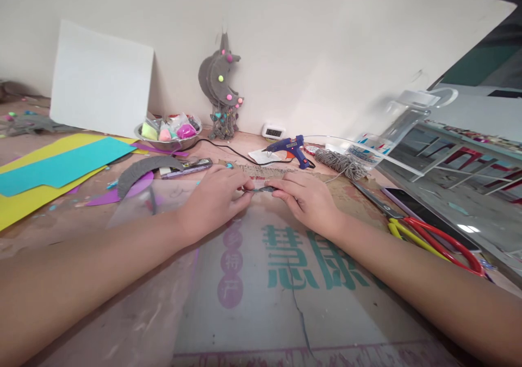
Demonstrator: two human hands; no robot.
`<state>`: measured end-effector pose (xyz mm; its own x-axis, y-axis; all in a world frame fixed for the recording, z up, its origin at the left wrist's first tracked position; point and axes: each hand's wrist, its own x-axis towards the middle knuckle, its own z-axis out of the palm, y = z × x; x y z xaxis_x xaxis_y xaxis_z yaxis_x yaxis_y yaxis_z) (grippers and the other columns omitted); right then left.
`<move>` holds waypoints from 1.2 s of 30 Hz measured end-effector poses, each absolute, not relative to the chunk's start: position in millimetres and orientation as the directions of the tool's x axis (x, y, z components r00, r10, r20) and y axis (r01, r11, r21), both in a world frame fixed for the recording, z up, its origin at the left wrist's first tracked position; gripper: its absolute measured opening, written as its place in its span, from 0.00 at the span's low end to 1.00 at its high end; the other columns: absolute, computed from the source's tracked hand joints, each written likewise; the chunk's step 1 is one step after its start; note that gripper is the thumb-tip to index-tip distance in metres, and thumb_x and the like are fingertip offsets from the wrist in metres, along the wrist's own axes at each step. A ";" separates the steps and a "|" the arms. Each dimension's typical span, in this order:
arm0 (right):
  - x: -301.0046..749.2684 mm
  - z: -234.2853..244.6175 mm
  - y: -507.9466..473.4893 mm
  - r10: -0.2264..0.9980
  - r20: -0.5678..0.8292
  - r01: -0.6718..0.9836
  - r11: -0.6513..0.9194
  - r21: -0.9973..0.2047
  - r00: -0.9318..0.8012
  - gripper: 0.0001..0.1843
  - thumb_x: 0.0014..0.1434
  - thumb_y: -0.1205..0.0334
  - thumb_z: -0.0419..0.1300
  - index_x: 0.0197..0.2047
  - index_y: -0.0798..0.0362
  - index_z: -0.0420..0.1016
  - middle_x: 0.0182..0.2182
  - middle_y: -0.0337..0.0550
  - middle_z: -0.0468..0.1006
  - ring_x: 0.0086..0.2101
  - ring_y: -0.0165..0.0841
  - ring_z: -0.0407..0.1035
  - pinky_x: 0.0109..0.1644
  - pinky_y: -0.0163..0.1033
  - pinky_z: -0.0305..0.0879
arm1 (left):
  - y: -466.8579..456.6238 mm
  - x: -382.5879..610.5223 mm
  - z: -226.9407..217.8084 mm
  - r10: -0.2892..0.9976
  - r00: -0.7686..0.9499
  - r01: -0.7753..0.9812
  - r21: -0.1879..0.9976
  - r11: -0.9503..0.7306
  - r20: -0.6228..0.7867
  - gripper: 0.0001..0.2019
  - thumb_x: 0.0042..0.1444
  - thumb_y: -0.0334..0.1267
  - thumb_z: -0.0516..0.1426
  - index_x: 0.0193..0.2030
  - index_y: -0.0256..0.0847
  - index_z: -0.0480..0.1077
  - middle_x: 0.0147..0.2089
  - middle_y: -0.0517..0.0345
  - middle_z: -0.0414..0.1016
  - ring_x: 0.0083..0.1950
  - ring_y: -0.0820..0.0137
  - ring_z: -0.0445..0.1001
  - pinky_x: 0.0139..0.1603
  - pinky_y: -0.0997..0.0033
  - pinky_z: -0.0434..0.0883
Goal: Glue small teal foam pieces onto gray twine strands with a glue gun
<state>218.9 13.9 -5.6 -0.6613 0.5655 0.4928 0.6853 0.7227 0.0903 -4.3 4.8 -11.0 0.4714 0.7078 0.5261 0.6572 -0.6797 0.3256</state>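
My left hand (pixel 214 198) and my right hand (pixel 306 198) meet over a printed cardboard sheet (pixel 285 291) in the middle of the table. Both pinch the ends of a small dark grey piece (pixel 261 189) held between their fingertips. The piece is thin and mostly hidden by the fingers, so I cannot make out what it is. A blue hot glue gun (pixel 290 148) lies just beyond my hands, its black cord running left. A bundle of grey string (pixel 341 163) sits to the right of it.
Teal paper (pixel 61 166) and yellow paper (pixel 24 201) lie at left beside a grey felt arc (pixel 142 170). A metal bowl (pixel 167 138) holds coloured bits. Grey moon-shaped decoration (pixel 222 84) leans on the wall. Red-and-yellow scissors (pixel 432 236) and a phone (pixel 424 215) lie right.
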 end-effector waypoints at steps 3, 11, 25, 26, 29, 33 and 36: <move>218.5 -5.3 13.7 0.553 0.501 0.676 0.732 0.088 -0.665 0.16 0.63 0.58 0.49 0.49 0.51 0.71 0.32 0.44 0.73 0.35 0.34 0.65 0.40 0.39 0.61 | 3.9 -4.1 -9.6 0.725 0.459 0.655 0.355 -0.667 0.514 0.04 0.53 0.34 0.52 0.34 0.42 0.67 0.35 0.62 0.75 0.41 0.68 0.71 0.49 0.65 0.60; 218.6 -4.2 12.0 0.599 0.548 0.717 0.697 0.003 -0.584 0.17 0.63 0.58 0.47 0.51 0.50 0.69 0.37 0.46 0.74 0.39 0.35 0.67 0.42 0.40 0.64 | 3.8 -4.0 -6.8 0.754 0.436 0.646 0.413 -0.642 0.491 0.04 0.54 0.36 0.52 0.33 0.42 0.67 0.34 0.62 0.75 0.38 0.68 0.71 0.45 0.65 0.61; 212.9 -3.2 9.8 0.582 0.503 0.625 0.774 -0.103 -0.639 0.15 0.63 0.61 0.48 0.51 0.51 0.69 0.38 0.46 0.74 0.38 0.33 0.67 0.41 0.39 0.64 | 2.3 -2.8 -8.4 0.674 0.491 0.637 0.300 -0.710 0.553 0.06 0.56 0.36 0.51 0.34 0.41 0.68 0.35 0.62 0.75 0.40 0.69 0.71 0.49 0.65 0.60; 213.0 -3.1 10.0 0.584 0.499 0.625 0.774 -0.104 -0.640 0.15 0.63 0.61 0.48 0.51 0.51 0.69 0.39 0.46 0.74 0.38 0.33 0.67 0.41 0.39 0.64 | 2.0 -3.0 -8.2 0.672 0.491 0.638 0.297 -0.711 0.554 0.05 0.56 0.36 0.51 0.34 0.41 0.68 0.35 0.61 0.75 0.40 0.69 0.71 0.49 0.65 0.60; 213.3 -3.1 10.5 0.589 0.489 0.625 0.773 -0.109 -0.643 0.16 0.63 0.61 0.48 0.52 0.51 0.68 0.39 0.46 0.74 0.38 0.32 0.67 0.40 0.39 0.64 | 1.5 -3.4 -8.1 0.672 0.483 0.637 0.301 -0.709 0.562 0.04 0.55 0.34 0.52 0.34 0.41 0.68 0.36 0.61 0.75 0.41 0.68 0.71 0.50 0.66 0.60; 214.0 -4.2 11.2 0.579 0.500 0.608 0.784 -0.124 -0.644 0.16 0.63 0.61 0.48 0.51 0.50 0.69 0.37 0.45 0.74 0.36 0.32 0.67 0.39 0.39 0.64 | 1.5 -4.0 -8.3 0.669 0.485 0.636 0.297 -0.712 0.563 0.04 0.55 0.34 0.53 0.34 0.41 0.68 0.36 0.61 0.75 0.41 0.69 0.71 0.49 0.66 0.60; 214.6 -5.3 11.7 0.584 0.501 0.600 0.785 -0.150 -0.639 0.15 0.63 0.60 0.49 0.51 0.49 0.70 0.36 0.45 0.75 0.36 0.32 0.67 0.39 0.39 0.64 | 1.5 -3.8 -8.2 0.664 0.487 0.639 0.287 -0.713 0.567 0.04 0.55 0.34 0.53 0.34 0.40 0.68 0.35 0.62 0.75 0.41 0.69 0.71 0.49 0.66 0.60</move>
